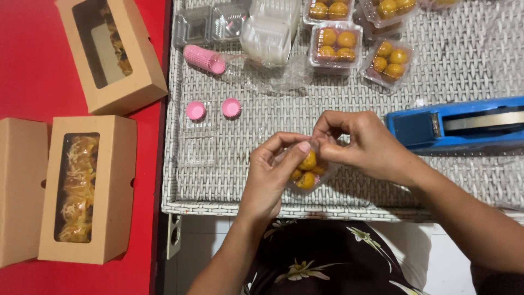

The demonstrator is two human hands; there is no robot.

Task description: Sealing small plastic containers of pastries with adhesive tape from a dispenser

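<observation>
Head view: my clear clamshell box of yellow pastries (307, 170) sits between both hands, at the wicker tray's (218, 175) near edge.
Left hand (271, 177): cradles the box.
Right hand (364, 145): pinches its upper rim.
Risk: a loose lid could pop and pastries roll out.
Axis: roughly square, tilted; direction unclear.

A single head-worn camera looks almost straight down from above the person's lap at the white woven surface (349, 117). It sits close, so the two hands (322, 155) fill the middle. The red floor (33, 82) runs along the left edge.
</observation>
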